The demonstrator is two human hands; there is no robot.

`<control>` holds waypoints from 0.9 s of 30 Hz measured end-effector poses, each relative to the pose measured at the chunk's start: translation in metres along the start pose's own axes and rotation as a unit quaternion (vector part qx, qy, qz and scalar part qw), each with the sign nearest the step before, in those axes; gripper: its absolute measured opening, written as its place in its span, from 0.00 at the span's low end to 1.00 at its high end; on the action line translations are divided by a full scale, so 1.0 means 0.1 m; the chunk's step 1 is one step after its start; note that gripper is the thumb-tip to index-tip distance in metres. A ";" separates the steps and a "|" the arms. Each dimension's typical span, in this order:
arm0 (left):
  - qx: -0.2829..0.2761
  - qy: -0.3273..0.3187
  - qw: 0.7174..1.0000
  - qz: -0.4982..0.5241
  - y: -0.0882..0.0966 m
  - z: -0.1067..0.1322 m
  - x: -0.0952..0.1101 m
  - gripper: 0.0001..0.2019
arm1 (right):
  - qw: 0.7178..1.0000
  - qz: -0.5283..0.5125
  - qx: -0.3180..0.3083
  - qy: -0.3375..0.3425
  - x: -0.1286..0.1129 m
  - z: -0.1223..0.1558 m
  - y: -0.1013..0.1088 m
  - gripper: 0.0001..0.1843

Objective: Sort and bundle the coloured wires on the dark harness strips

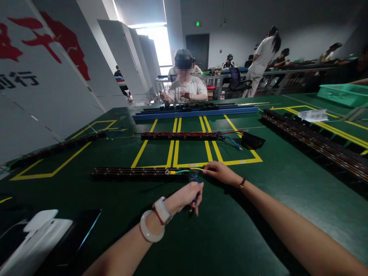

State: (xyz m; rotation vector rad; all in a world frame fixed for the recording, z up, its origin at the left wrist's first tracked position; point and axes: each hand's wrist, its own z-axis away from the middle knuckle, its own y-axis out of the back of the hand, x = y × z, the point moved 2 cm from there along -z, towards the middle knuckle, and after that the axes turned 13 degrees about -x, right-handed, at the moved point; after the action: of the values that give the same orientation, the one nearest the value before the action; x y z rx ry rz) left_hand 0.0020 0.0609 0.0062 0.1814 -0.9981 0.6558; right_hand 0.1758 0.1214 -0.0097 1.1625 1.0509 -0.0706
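Strip [138,173]: lies on the green surface [230,234] just ahead of the hands, its loose wiring at the right end.
Left hand [186,194]: grip closed around the blue and red wires [197,180], below the strip's right end; their far ends are partly hidden by the fingers.
Right hand [222,173]: grip pinched together on the yellow-green wire [181,171], just beyond that same end.
Lug [167,172]: already fitted to the yellow-green wire and lying over the strip; whether it is fastened cannot be told.
Done: wires are out at the strip's end, apparently being separated by hand.
Left: judging by the loose strands, arranging them seems unfinished.
Second strip [178,137]: farther off, with red wires along it.
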 end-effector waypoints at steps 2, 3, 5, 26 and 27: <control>-0.047 0.048 0.996 -0.066 0.11 0.09 0.01 0.21 | 1.000 0.001 -0.003 -0.002 0.01 0.00 0.00 0.16; -0.066 0.072 0.991 -0.089 0.15 0.13 0.02 0.21 | 1.000 0.001 -0.005 -0.003 0.02 0.00 -0.01 0.16; -0.090 0.097 0.985 -0.115 0.21 0.18 0.03 0.21 | 1.000 -0.001 -0.011 -0.005 0.02 0.00 0.00 0.16; 0.002 0.045 0.985 -0.168 0.05 0.03 -0.07 0.17 | 0.948 -0.156 0.255 0.110 -0.88 0.38 0.47 0.15; 0.001 0.040 0.987 -0.158 0.05 0.02 -0.08 0.17 | 0.933 -0.181 0.266 0.163 -1.07 0.51 0.52 0.15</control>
State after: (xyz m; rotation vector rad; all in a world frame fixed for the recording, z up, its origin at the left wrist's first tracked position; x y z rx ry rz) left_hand -0.0049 0.0607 -0.0002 0.3058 -0.8684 0.3720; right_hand 0.1777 0.0569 0.1033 1.4823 1.5976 -0.4929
